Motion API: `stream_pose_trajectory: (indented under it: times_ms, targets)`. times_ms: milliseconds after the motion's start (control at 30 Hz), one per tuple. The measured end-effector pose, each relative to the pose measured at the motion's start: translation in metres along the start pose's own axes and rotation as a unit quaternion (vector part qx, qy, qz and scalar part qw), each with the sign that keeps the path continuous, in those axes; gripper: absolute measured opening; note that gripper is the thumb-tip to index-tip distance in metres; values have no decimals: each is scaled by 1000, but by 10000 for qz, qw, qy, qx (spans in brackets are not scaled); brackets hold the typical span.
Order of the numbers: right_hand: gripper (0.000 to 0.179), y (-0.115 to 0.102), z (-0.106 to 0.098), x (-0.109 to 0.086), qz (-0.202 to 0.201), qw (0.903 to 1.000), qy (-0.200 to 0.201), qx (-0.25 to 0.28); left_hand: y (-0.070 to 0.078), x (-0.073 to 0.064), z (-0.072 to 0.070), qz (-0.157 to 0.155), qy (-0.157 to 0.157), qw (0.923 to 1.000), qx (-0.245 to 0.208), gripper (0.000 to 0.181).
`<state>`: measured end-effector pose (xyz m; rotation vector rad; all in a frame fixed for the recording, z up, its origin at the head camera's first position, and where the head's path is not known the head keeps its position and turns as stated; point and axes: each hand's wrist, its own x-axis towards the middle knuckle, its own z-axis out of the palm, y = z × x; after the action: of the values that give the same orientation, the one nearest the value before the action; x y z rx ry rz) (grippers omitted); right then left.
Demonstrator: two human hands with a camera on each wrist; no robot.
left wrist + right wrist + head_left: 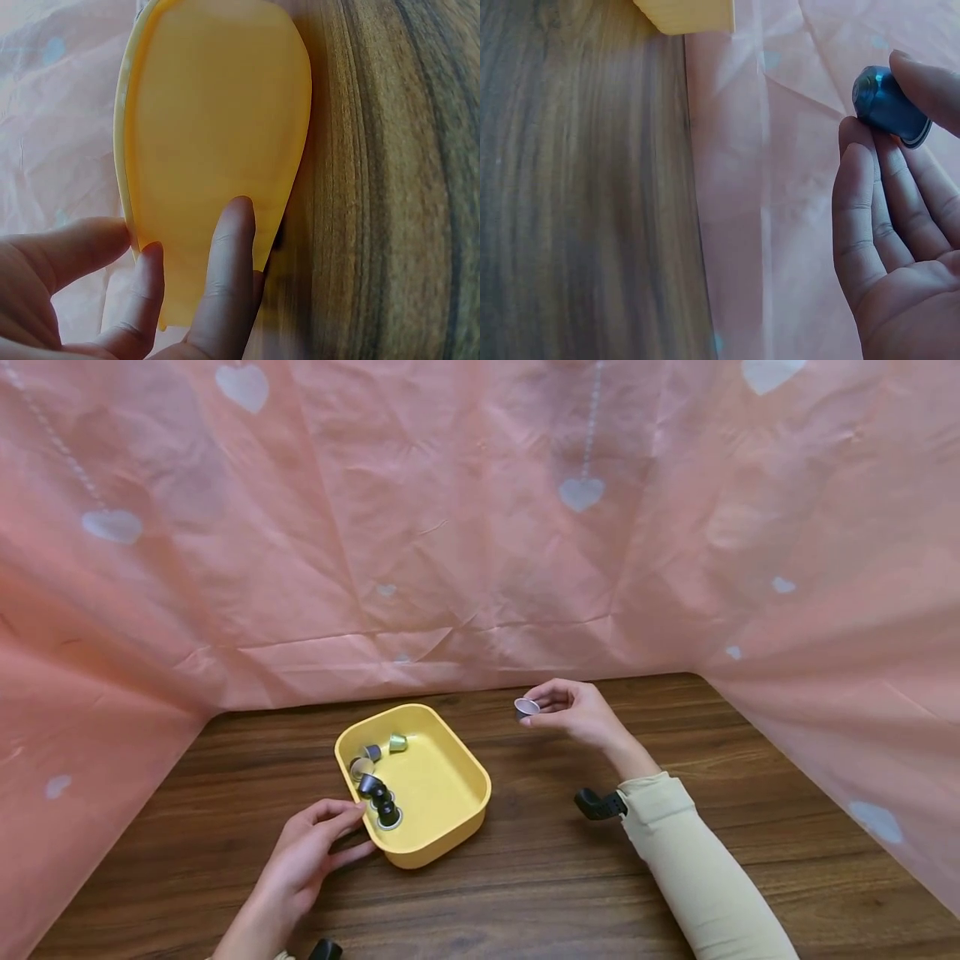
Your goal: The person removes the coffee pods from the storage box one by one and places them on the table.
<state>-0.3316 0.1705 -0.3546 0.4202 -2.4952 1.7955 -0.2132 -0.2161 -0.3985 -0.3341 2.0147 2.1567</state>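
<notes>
A yellow box (442, 760) with rounded corners sits on the table. Several coffee capsules lie along its left side: a green one (398, 742), a purple-grey one (372, 752), a beige-topped one (362, 767) and dark ones (387, 812) near the front corner. My left hand (303, 856) holds the box's near left side, thumb at the rim and fingers against the outer wall (217, 112). To the right of the box, my right hand (581, 714) pinches a blue coffee capsule (894, 105) between thumb and fingertips, above the table, its wide lid side facing up.
The dark wooden table (555, 877) reaches around the box on all sides. Pink fabric (465, 527) with pale hearts hangs as walls behind and at both sides. A black strap (600, 804) sits at the right wrist.
</notes>
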Motion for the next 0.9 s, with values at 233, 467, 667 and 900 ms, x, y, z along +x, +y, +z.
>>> stream_pose_trajectory:
  times_ms: [233,467,667,900]
  targets:
    - [43,14,-1,-3,203,9994,47,282,2,1,1,-59,26,10000,55,20]
    - [44,32,2,-5,607,9976,50,344,3,2,0,-15,-27,10000,16,18]
    - [46,43,3,-7,710,9969,17,337,1,3,0,34,-65,10000,-6,16]
    - [47,52,-1,-7,770,9963,58,384,2,1,1,39,-37,10000,11,19]
